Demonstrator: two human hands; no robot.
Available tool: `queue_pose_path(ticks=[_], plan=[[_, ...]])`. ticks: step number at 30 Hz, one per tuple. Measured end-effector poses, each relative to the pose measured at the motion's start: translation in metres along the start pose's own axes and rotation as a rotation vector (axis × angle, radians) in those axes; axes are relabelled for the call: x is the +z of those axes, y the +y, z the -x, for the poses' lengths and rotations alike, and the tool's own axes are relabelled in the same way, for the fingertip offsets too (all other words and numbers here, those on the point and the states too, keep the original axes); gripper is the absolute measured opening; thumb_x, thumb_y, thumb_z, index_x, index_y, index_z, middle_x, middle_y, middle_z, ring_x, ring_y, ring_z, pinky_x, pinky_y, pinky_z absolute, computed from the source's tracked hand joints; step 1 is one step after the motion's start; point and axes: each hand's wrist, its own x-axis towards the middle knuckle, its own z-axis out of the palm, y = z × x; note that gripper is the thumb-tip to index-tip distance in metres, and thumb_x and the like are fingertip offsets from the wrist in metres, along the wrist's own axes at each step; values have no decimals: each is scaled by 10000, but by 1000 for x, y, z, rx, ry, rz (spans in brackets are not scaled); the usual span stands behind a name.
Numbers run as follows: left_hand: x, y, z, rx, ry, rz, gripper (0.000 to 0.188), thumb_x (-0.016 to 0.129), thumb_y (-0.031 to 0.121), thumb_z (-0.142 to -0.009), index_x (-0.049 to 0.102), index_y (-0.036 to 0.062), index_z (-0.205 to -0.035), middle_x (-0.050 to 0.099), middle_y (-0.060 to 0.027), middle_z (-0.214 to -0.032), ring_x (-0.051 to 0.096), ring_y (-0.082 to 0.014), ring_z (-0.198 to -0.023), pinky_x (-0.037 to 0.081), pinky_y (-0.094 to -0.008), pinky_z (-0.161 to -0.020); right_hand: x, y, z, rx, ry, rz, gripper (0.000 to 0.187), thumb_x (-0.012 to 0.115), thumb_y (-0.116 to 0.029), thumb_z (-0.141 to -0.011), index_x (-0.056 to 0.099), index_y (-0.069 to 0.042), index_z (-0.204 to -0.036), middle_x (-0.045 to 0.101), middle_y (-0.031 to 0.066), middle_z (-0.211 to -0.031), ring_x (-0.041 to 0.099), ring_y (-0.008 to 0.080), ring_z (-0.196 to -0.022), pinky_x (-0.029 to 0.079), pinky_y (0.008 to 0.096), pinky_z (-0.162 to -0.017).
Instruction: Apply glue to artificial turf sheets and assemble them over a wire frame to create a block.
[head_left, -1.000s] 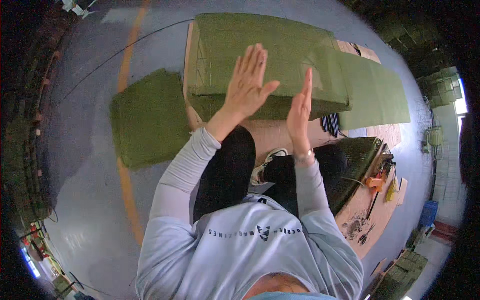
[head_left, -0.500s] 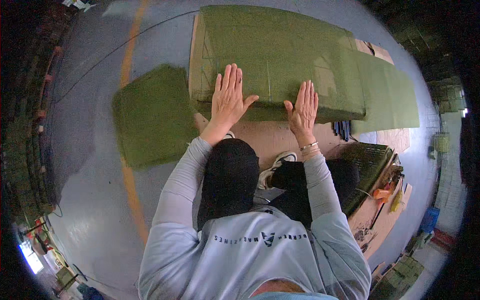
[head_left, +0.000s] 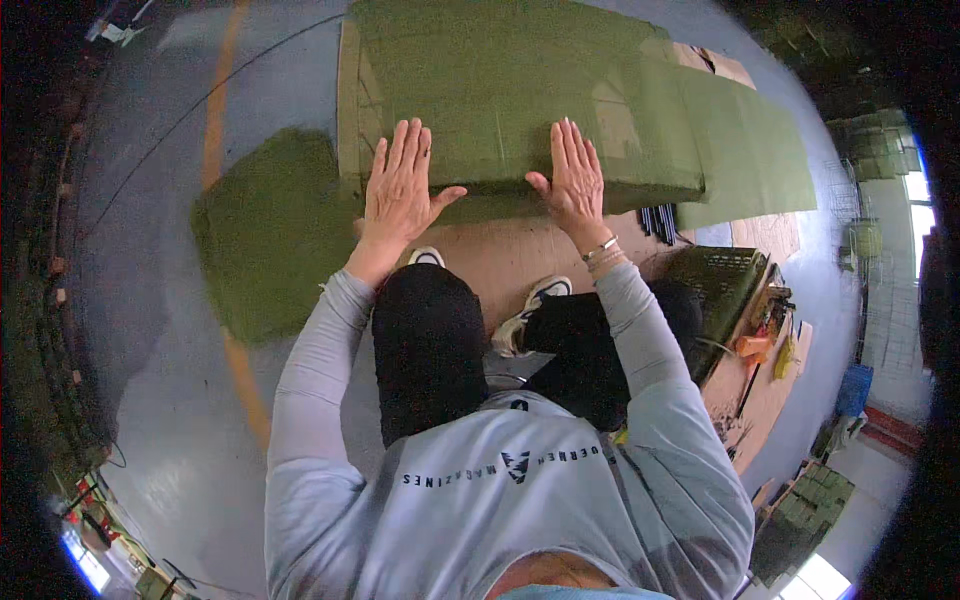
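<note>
The person's left hand point(head_left: 398, 195) and right hand point(head_left: 575, 190) are flat over the front edge of the green mesh point(head_left: 490, 90), fingers straight, thumbs spread inward, gripping nothing; whether both palms press it cannot be told. The mesh extends beneath and ahead of the fingers. Smoothing would probably go best with light, matched pressure, the edge between the thumbs kept straight.

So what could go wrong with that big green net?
The green mesh might bunch up if the left hand and right hand, both spread open at its near edge, push unevenly. The bracelet just behind the right hand could also snag in it.
</note>
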Motion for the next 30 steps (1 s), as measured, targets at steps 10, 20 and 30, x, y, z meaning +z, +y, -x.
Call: queue_pose_path(ticks=[10,20,30], plan=[[6,-3,8,-3,-21,-30,932,368,684,-845,248,-37,-1423,222,-179,-1503,188,-325,-1398,172,-475,-1124,4,-33,-5,-61,-97,-35,809,449,-565,-876,298,40,-1391,281,207,-1470,221,307,-1390,168,452,-1130],[-21,22,-29,-327,27,1163,772,161,584,-953,193,-4,-1452,174,-135,-1525,133,-246,-1416,58,-370,-1151,-29,-86,-7,203,197,-1061,591,488,-147,-946,206,26,-1435,256,222,-1480,192,296,-1403,155,385,-1137],[-147,180,-15,147,300,1323,742,130,518,-976,89,-46,-1456,51,-163,-1544,33,-285,-1425,28,-374,-1145,-138,-77,-84,43,540,-1751,746,309,-491,-978,33,5,-1463,129,171,-1528,109,293,-1419,129,381,-1152]])
